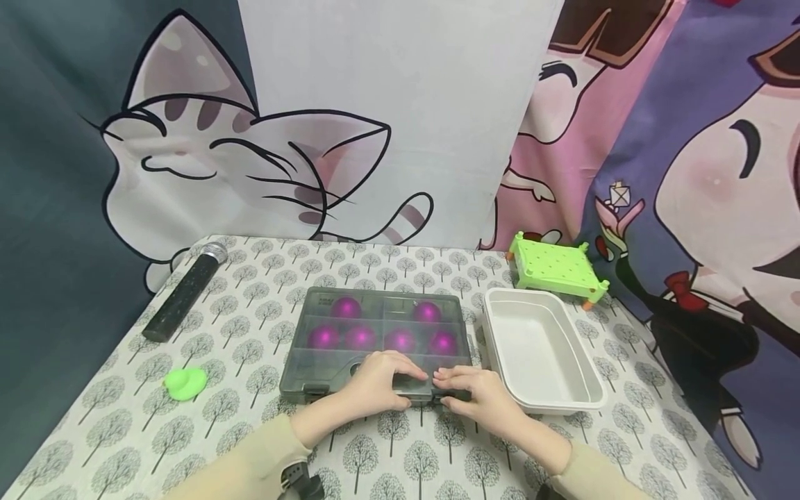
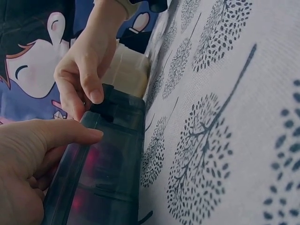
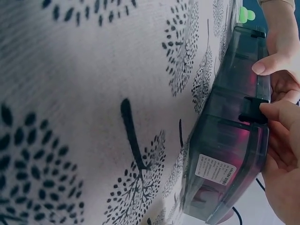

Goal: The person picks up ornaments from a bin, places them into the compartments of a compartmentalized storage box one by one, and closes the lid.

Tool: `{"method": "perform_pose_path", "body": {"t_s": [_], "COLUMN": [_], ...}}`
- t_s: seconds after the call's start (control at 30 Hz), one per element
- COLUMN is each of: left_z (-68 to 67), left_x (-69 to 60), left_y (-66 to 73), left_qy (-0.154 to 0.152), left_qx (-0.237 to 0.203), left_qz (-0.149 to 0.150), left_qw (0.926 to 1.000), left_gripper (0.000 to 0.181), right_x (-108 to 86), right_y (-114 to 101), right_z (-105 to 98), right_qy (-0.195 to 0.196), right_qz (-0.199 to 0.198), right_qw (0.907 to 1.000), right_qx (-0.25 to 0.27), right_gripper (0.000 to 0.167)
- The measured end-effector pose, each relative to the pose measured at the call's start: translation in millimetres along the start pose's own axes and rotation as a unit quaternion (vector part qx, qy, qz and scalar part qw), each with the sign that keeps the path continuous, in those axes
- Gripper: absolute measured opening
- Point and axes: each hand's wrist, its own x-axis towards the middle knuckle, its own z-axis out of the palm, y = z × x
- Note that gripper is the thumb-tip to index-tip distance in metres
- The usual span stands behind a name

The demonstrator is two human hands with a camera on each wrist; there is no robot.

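Note:
A translucent grey compartment box (image 1: pixel 312 364) with its lid down lies flat on the table, several magenta balls (image 1: pixel 360 338) showing in its sections. At the middle of its front edge my left hand (image 1: pixel 378 385) grips the rim, fingers over the lid and thumb against the front side. To the right, my right hand (image 1: pixel 484 396) holds the same edge, its fingers on the lid. In the right wrist view the right thumb touches a dark latch (image 3: pixel 253 111). Another latch (image 1: pixel 315 390) sits at the box's front left.
A white tray (image 1: pixel 596 405) stands right of the box. Behind it is a green toy bed (image 1: pixel 556 267). On the left lie a black microphone (image 1: pixel 184 295) and a green rubber duck (image 1: pixel 185 383). The tree-patterned tablecloth (image 1: pixel 250 434) reaches the curtain at the back.

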Motion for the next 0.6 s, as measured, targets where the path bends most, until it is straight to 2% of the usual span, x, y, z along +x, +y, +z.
{"method": "perform_pose_path", "body": {"t_s": [0.4, 0.6], "left_z": [-2.9, -4.1], "left_x": [-1.1, -2.5], "left_y": [-5.3, -4.6], "left_qy": [-0.012, 0.012], "left_qx": [-0.036, -0.066], "left_qz": [0.007, 0.033], "left_qw": [0.9993, 0.9972], "left_gripper": [0.042, 0.038], "right_x": [9.1, 14.0], "right_y": [-7.1, -10.1], "right_z": [-8.5, -15.6], "right_qy": [-0.052, -0.077], "right_qz": [0.042, 0.049], "right_qw": [0.9977, 0.9959], "right_qx": [0.005, 0.004], "right_gripper": [0.027, 0.027]}}
